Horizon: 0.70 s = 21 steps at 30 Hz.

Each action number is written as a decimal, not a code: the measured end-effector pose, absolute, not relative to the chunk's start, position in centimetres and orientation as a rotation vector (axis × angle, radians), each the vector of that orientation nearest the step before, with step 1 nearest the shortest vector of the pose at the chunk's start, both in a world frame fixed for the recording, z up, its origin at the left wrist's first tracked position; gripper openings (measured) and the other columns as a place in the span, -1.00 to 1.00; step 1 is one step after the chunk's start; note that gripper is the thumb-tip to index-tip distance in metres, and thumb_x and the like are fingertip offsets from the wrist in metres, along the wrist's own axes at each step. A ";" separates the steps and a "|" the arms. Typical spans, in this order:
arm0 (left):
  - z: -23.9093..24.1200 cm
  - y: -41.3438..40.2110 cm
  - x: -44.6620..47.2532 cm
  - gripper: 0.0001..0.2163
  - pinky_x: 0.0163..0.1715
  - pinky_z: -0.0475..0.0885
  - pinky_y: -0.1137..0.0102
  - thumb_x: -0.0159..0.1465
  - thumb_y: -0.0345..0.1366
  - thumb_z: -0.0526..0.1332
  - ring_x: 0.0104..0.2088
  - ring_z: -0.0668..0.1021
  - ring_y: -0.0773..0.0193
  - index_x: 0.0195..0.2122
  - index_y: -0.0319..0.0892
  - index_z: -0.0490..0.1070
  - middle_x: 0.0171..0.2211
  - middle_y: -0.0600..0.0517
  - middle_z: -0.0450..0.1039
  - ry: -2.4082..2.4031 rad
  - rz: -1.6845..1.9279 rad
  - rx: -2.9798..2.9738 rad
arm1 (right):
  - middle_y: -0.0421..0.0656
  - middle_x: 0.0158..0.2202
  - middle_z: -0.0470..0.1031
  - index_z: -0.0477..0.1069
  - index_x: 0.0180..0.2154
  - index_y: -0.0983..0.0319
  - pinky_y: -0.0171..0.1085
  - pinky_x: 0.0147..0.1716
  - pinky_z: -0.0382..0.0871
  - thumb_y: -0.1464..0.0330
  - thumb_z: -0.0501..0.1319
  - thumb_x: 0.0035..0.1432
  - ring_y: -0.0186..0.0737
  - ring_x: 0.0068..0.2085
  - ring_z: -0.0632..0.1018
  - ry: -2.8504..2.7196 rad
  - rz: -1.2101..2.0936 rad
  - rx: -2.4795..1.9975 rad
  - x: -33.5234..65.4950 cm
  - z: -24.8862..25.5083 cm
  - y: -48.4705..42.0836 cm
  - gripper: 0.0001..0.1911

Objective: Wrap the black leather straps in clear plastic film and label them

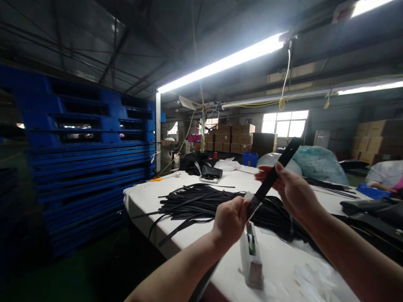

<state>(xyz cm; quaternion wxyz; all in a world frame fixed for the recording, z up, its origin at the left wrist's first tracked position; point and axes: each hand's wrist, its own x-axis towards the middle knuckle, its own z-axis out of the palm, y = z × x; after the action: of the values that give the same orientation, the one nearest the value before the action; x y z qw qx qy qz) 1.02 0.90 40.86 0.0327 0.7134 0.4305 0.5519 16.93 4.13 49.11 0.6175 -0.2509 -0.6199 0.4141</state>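
Observation:
A flat black strap (267, 182) slants up to the right in front of me. My left hand (231, 218) is closed around its lower part, by a small whitish piece (250, 197) that lies against the strap. Higher up, my right hand (294, 191) holds the strap between thumb and fingers, some of the fingers behind it. Just below my left hand, a tape dispenser (253, 268) stands on the white-covered table (226, 272). Behind my hands lies a big heap of black straps (192, 203).
Crumpled white scraps (315, 281) lie at the front right. A black bag (210, 172) and white plastic (228, 163) sit farther back. Stacked blue pallets (91, 167) rise on the left. Bluish plastic sacks (321, 163) and a person's sleeve (382, 174) are at the right.

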 end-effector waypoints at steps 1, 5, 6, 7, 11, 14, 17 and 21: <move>40.8 1.0 1.0 -0.61 -0.64 0.22 0.51 0.42 -0.11 -0.08 -0.69 0.41 0.38 -0.49 -0.12 0.32 -0.67 0.11 0.38 1.325 1.695 2.194 | -0.04 -0.32 0.65 0.58 -0.22 0.24 -0.02 0.02 0.41 -0.07 0.20 0.16 -0.03 -0.17 0.63 -1.379 0.892 -0.556 17.3 50.0 4.4 -0.49; 41.0 1.1 0.8 -0.60 -0.61 0.26 0.52 0.43 -0.09 -0.08 -0.66 0.45 0.37 -0.47 -0.12 0.31 -0.67 0.11 0.40 1.282 1.737 2.130 | 0.00 -0.26 0.66 0.59 -0.27 0.27 -0.02 -0.01 0.43 -0.08 0.27 0.07 0.01 -0.16 0.63 -1.463 0.892 -0.566 16.5 50.9 4.3 -0.47; 41.2 1.1 0.6 -0.60 -0.60 0.27 0.52 0.43 -0.08 -0.09 -0.66 0.45 0.37 -0.46 -0.12 0.31 -0.68 0.11 0.41 1.272 1.759 2.104 | 0.02 -0.24 0.66 0.59 -0.26 0.28 -0.02 -0.01 0.43 -0.09 0.28 0.05 0.03 -0.14 0.63 -1.527 0.927 -0.574 15.8 50.5 4.1 -0.45; 41.5 1.0 0.3 -0.60 -0.60 0.27 0.52 0.44 -0.07 -0.10 -0.66 0.45 0.37 -0.45 -0.13 0.32 -0.68 0.11 0.41 1.269 1.785 2.078 | 0.02 -0.23 0.66 0.60 -0.24 0.28 -0.01 -0.01 0.42 -0.11 0.28 0.03 0.04 -0.13 0.62 -1.589 0.964 -0.579 15.1 50.0 3.9 -0.43; 42.1 0.4 -1.3 -0.59 -0.62 0.26 0.51 0.44 -0.06 -0.10 -0.69 0.43 0.39 -0.44 -0.13 0.33 -0.68 0.11 0.41 1.332 1.840 2.032 | 0.00 -0.27 0.66 0.59 -0.19 0.26 0.00 -0.02 0.41 -0.10 0.30 0.02 0.04 -0.15 0.62 -1.665 1.053 -0.548 12.7 48.9 3.8 -0.42; 41.8 -0.2 -2.6 -0.58 -0.63 0.25 0.52 0.43 -0.04 -0.09 -0.69 0.44 0.39 -0.44 -0.14 0.35 -0.66 0.10 0.43 1.386 1.832 2.019 | -0.03 -0.32 0.66 0.60 -0.24 0.25 -0.04 -0.08 0.45 -0.10 0.34 -0.04 0.00 -0.20 0.63 -1.550 1.027 -0.505 11.7 49.4 4.9 -0.44; 41.5 -0.6 -3.6 -0.59 -0.62 0.28 0.53 0.44 -0.04 -0.10 -0.67 0.47 0.39 -0.39 -0.15 0.37 -0.62 0.09 0.47 1.408 1.832 1.982 | -0.03 -0.36 0.65 0.60 -0.34 0.25 -0.08 -0.15 0.47 -0.11 0.37 -0.09 -0.02 -0.25 0.63 -1.523 1.026 -0.480 10.5 49.8 5.7 -0.45; 42.6 -0.7 -4.7 -0.57 -0.65 0.29 0.54 0.43 -0.03 -0.11 -0.68 0.49 0.40 -0.42 -0.15 0.34 -0.61 0.10 0.47 1.413 1.889 1.923 | -0.04 -0.38 0.64 0.60 -0.36 0.25 -0.11 -0.20 0.47 -0.10 0.37 -0.10 -0.02 -0.26 0.62 -1.537 1.035 -0.429 8.9 50.9 5.5 -0.47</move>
<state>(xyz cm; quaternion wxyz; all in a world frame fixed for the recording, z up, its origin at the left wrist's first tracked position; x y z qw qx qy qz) -4.69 -0.74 42.63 0.0490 0.6311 0.4636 0.6200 8.91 5.50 50.92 0.5806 -0.1838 -0.6579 0.4431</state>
